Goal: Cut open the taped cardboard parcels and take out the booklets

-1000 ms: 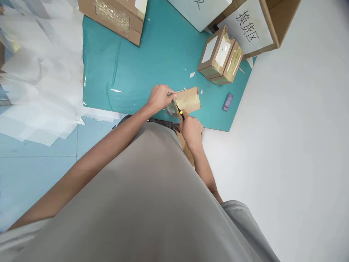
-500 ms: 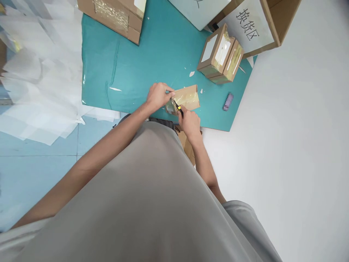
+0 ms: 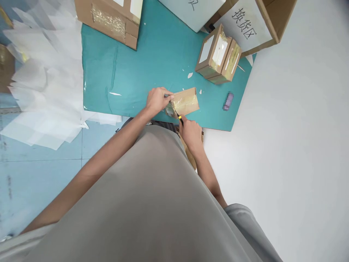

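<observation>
The small carton [image 3: 188, 102] lay near the front edge of the teal-covered table [image 3: 136, 69], clear tape glinting across its upper face; a pale patch at its near-left end was too small to read. The left hand [image 3: 158, 99] was closed, thumb and fingers gripping the carton's left end. The right hand [image 3: 191, 133] was curled tightly around a black-and-yellow cutter [image 3: 180, 118], its tip at the taped left end.

Behind, the open cardboard box [image 3: 276, 31] bore a white sheet [image 3: 261, 36] handwritten in black: "换货区". A mark on the adjacent white box [image 3: 188, 11] was cut off at the frame edge. White labels on the two taped boxes [image 3: 212, 69] and the large carton [image 3: 132, 30] showed no legible print. No brand could be read.
</observation>
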Motion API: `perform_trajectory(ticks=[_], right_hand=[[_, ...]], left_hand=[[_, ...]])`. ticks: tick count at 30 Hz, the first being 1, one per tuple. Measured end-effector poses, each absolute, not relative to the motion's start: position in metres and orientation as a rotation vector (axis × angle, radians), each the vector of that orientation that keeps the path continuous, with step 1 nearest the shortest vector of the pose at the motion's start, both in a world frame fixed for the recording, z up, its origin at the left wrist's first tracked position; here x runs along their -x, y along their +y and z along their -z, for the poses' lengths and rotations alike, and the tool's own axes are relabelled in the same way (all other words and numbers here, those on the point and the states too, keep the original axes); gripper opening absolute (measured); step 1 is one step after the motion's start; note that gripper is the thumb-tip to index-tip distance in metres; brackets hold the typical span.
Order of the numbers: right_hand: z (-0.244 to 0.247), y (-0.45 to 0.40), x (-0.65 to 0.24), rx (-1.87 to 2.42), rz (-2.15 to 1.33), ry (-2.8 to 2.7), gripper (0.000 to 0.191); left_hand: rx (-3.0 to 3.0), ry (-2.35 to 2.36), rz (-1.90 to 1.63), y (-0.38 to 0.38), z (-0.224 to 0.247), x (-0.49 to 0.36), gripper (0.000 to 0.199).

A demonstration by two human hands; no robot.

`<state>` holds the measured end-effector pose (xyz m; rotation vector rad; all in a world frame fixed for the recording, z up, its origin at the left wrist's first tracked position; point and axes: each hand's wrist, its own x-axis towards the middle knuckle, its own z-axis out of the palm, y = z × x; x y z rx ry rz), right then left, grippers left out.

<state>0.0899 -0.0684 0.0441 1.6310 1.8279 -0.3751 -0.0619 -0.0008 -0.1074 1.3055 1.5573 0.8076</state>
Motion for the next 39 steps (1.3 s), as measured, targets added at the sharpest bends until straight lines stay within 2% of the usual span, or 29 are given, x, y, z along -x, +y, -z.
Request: perform_trajectory(ticks=[11,28,32,36,39], right_hand=[[-0.033,-0.033,-0.086,-1.536,0.378,1.894,0.052],[-0.044,-0.043,-0.114,-1.518,0.637,1.897,0.052],[-0.036,-0.025,-0.126,-1.653,0.620,1.954,0.059],[-0.011,-0.002,-0.163,-1.964,0.503,1.978,0.062],[0.014,0.008,-0.187,-2.075,0.547,2.019,0.060]], left_hand=[[-1.214,1.575,-0.795,0.002,0.110,0.064,0.021],[-1.171,1.655,-0.739,0.002,0.102,0.059,0.026],[-1.165,1.638,-0.766,-0.005,0.104,0.059,0.033],[-1.162,1.689,-0.780,-0.026,0.103,0.057,0.046],[-1.311,1.692,-0.681,-0.039,0.099,0.050,0.061]])
